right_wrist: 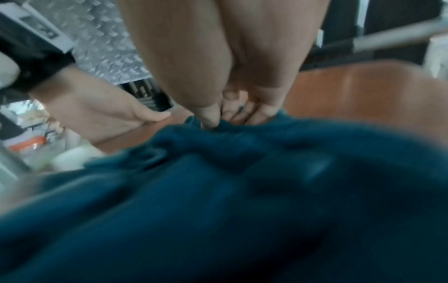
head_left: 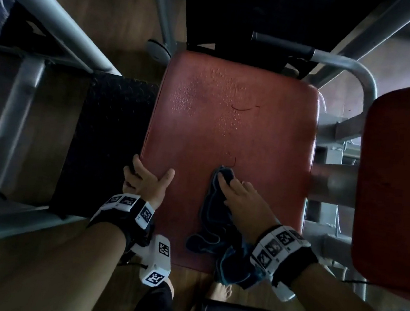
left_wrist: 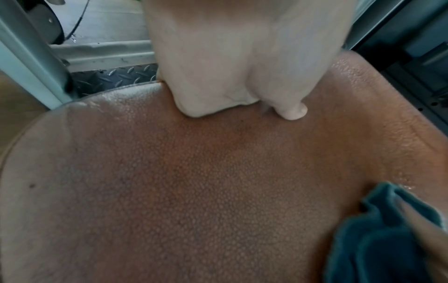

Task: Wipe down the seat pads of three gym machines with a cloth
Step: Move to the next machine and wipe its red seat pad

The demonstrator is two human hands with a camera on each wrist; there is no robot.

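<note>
**Cloth on red seat pad, near edge**

Our right hand (head_left: 238,198) lies on the teal cloth (head_left: 212,223), fingers bunching it vs. the seat pad (head_left: 228,122); cloth's tail hangs off the pad's near edge. Our left hand (head_left: 144,179) grips the pad's left edge, fingers curled over the side, thumb on top. Farther up, wet droplets bead toward the far edge.
</note>
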